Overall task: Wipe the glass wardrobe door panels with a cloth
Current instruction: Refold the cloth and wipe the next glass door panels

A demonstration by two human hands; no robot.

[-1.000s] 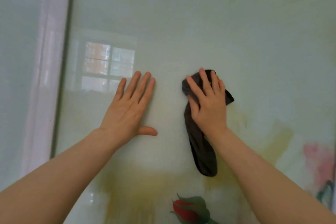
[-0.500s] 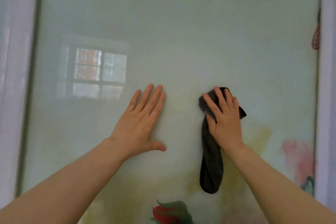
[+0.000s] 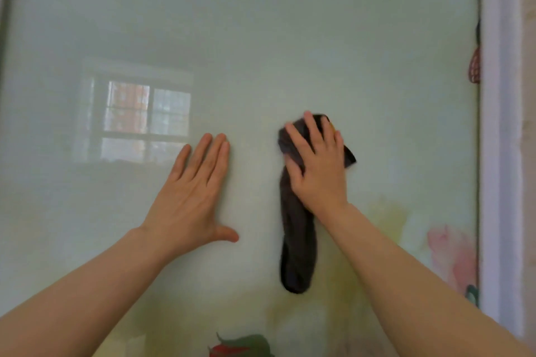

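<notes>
You have nothing to read here: no text, label, brand, number or sign shows anywhere in this view

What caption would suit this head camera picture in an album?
Right hand presses a dark cloth flat against the glass door panel; left hand rests open beside it.
</notes>
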